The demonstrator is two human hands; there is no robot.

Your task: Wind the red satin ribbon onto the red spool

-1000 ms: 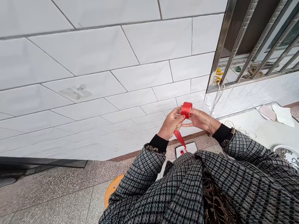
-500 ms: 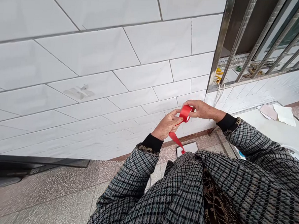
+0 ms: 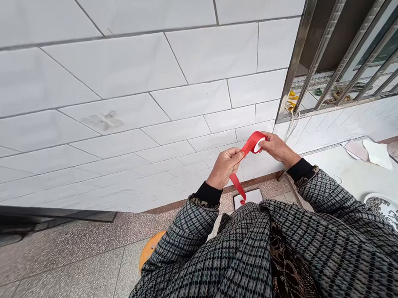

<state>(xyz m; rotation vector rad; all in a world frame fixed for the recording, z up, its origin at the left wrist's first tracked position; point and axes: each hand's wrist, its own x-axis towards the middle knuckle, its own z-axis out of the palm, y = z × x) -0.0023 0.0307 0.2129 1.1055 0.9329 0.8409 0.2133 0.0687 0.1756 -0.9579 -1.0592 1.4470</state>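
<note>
My right hand (image 3: 278,148) grips a roll of red ribbon (image 3: 254,141) by its white core, with the thumb at the core's opening. Between thumb and fingers, my left hand (image 3: 225,166) pinches the ribbon strip a short way from the roll. The length between the two hands is taut. Below my left hand the loose red ribbon (image 3: 237,185) hangs down toward a white, dark-edged tray-like thing (image 3: 254,196) on the floor, where a bit of red lies. My coat hides part of that thing.
A white tiled wall (image 3: 119,163) stands close ahead. Metal window bars (image 3: 317,57) are at the upper right. On the right, a white table (image 3: 346,173) carries papers (image 3: 377,153) and a plate of small dark pieces (image 3: 370,197). Something round and orange (image 3: 150,248) shows by my left sleeve.
My right hand has moved slightly right with the roll, turning it so the white core faces me. More ribbon now stretches between my hands. The orange thing and plate have come into fuller view.
</note>
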